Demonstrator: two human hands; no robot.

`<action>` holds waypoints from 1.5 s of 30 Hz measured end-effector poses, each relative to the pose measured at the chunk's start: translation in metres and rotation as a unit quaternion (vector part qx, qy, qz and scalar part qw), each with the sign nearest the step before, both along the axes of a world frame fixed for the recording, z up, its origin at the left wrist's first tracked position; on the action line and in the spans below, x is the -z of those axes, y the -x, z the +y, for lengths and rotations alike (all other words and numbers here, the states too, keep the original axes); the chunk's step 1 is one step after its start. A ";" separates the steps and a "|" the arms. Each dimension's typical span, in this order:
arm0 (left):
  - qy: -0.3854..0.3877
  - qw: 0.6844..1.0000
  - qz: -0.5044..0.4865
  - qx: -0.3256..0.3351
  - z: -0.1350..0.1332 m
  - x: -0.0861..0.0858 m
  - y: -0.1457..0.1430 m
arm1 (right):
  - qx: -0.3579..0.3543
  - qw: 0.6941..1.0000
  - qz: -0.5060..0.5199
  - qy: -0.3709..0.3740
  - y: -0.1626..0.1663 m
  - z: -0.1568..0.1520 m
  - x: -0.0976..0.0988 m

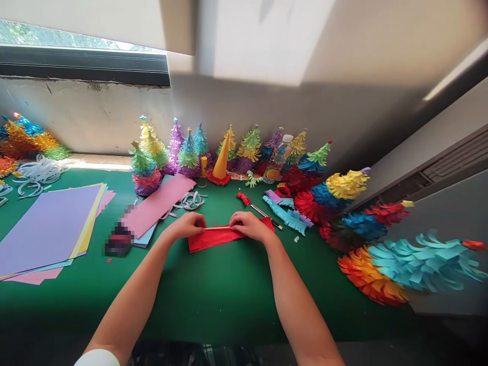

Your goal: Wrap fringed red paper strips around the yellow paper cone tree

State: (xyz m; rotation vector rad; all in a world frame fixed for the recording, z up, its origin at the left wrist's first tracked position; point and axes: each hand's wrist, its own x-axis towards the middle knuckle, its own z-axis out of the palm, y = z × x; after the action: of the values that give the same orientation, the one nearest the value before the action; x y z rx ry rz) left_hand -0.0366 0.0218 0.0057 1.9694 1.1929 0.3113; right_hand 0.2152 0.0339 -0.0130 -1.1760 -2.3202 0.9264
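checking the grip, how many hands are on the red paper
2. The left hand holds the red paper at its left end, the right hand at its right end. None hidden.

red paper (213, 240) – a flattish strip, long side running left to right, middle of the green tabletop (229, 295), thin pale stick (217, 228) – lying along its far edge

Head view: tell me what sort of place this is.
Probably a paper-craft worktable beside a window: fringed paper trees line the wall, coloured paper sheets lie stacked, and left hand and right hand pinch a red sheet.
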 end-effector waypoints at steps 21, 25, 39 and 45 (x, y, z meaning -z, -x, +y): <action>0.003 0.998 -0.043 -0.036 0.008 0.005 0.002 | -0.023 0.999 -0.030 -0.031 -0.002 0.001 0.002; 0.038 0.996 -0.065 -0.038 0.011 0.008 0.004 | -0.023 0.999 -0.031 -0.034 -0.002 0.001 0.002; 0.034 0.999 -0.011 -0.011 0.013 0.009 0.008 | -0.025 0.997 -0.051 -0.043 -0.003 0.000 0.001; -0.002 1.000 0.001 -0.011 0.012 0.009 0.005 | -0.013 0.997 -0.058 -0.050 -0.002 0.001 0.002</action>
State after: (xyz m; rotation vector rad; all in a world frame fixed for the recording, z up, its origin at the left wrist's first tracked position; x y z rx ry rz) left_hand -0.0414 0.0333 -0.0033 1.9615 1.2181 0.3232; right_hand 0.2175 0.0345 -0.0148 -1.1897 -2.4489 0.7583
